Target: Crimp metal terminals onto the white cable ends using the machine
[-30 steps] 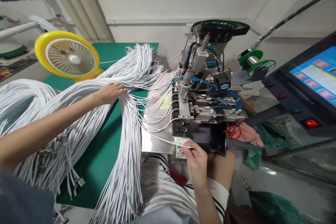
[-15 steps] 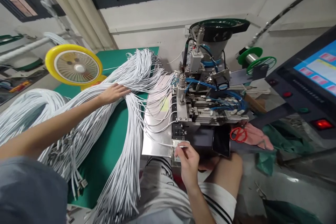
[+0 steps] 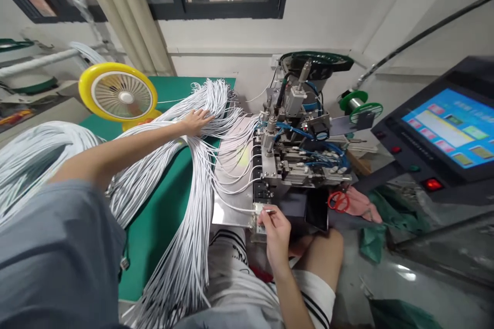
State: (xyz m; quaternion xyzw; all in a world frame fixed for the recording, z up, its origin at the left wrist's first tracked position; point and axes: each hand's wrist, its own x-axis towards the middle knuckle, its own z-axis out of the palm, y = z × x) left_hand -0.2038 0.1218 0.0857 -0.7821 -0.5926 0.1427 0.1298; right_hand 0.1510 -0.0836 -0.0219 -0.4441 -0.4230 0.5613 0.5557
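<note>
My left hand [image 3: 197,123] lies stretched out across a thick bundle of white cables [image 3: 212,95], palm down, fingers extended. A second bunch of white cables [image 3: 195,205] hangs over the table's near edge. My right hand [image 3: 277,229] pinches the end of one white cable [image 3: 233,206] between thumb and fingers, at the front corner of the machine [image 3: 268,149]. Several other cables arch over the metal plate [image 3: 231,216] into the row of holders along the machine's left side.
A yellow fan [image 3: 119,93] stands behind the cables on the green table [image 3: 154,216]. Right of the machine are a phone [image 3: 316,209], red-handled scissors [image 3: 338,201], a pink cloth [image 3: 363,204], a green wire spool [image 3: 360,106] and a control screen [image 3: 451,123].
My left hand has slid forward and right along the cables towards the far bundle. My right hand keeps its pinch on the cable near the same spot. The camera view has shifted.
</note>
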